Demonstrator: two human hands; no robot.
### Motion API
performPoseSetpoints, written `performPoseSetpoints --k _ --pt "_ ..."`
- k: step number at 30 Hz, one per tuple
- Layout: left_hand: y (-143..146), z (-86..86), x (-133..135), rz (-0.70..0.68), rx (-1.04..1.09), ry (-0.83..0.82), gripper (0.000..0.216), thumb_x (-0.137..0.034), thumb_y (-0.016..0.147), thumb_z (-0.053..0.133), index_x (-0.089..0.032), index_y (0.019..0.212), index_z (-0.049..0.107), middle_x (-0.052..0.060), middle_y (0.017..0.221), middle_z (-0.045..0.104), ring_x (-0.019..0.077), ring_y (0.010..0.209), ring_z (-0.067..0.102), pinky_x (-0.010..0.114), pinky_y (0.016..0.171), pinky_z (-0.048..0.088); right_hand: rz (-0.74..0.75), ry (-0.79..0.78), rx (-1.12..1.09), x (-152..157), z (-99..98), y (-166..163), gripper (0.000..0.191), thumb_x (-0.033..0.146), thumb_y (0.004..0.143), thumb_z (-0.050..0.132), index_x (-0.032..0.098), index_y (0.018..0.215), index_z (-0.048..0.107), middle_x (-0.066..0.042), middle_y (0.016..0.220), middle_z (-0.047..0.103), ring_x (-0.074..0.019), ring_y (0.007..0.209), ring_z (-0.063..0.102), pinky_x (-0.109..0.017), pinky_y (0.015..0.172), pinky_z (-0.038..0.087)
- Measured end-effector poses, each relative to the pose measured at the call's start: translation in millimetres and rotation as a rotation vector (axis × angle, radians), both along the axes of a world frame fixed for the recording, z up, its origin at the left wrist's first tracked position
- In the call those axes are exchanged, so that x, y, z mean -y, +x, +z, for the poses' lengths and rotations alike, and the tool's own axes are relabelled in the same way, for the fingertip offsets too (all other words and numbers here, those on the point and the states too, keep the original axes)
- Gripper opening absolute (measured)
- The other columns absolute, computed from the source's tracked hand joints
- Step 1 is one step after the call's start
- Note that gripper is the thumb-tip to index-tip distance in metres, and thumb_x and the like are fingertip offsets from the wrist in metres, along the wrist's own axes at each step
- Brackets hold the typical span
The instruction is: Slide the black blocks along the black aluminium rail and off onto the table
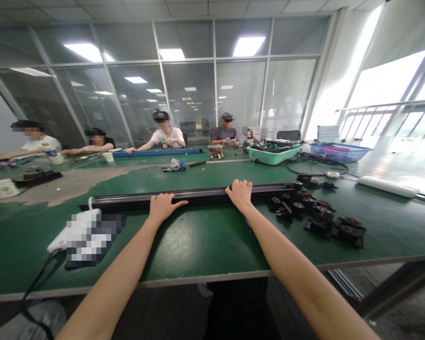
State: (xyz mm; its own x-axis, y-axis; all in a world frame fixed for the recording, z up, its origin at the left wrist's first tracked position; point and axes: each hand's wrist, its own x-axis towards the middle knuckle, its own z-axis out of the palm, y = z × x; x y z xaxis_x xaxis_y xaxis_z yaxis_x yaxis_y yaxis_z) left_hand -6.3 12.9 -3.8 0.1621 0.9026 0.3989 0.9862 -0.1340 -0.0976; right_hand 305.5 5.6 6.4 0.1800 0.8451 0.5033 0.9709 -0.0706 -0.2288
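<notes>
A long black rail (198, 194) lies across the green table (205, 245) in front of me. My left hand (162, 207) rests on its near edge left of the middle, thumb stretched out to the right and fingers curled over the rail. My right hand (239, 192) sits a little further right, fingers bent over the top of the same rail. Several small black parts (318, 212) lie scattered just right of the rail's end.
A white device with a black cable (75, 233) lies at the left front. A green basket (273, 154) and a blue basket (340, 152) stand at the back right. A white tube (387, 186) lies far right. Several people sit at the table's far side.
</notes>
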Motion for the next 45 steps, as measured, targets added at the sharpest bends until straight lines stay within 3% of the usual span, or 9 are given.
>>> performPoseSetpoints --k 27,45 --pt "0 0.0 0 0.0 0.002 0.002 0.084 -0.089 0.082 0.03 -0.021 0.105 0.072 0.015 0.109 0.074 0.0336 0.108 0.063 0.042 0.089 0.038 -0.035 -0.018 0.002 -1 0.9 1 0.034 0.033 0.092 0.049 0.007 0.103 0.068 -0.024 0.104 0.072 -0.0335 0.107 0.059 -0.041 0.094 0.033" --pt "0 0.9 2 -0.015 0.026 0.004 0.083 -0.089 0.082 0.031 -0.02 0.105 0.073 0.016 0.108 0.074 0.0355 0.107 0.063 0.044 0.09 0.037 0.055 -0.305 0.045 -12 23.9 8 0.034 0.027 0.093 0.051 0.008 0.113 0.07 -0.024 0.114 0.071 -0.0299 0.114 0.065 -0.038 0.094 0.038"
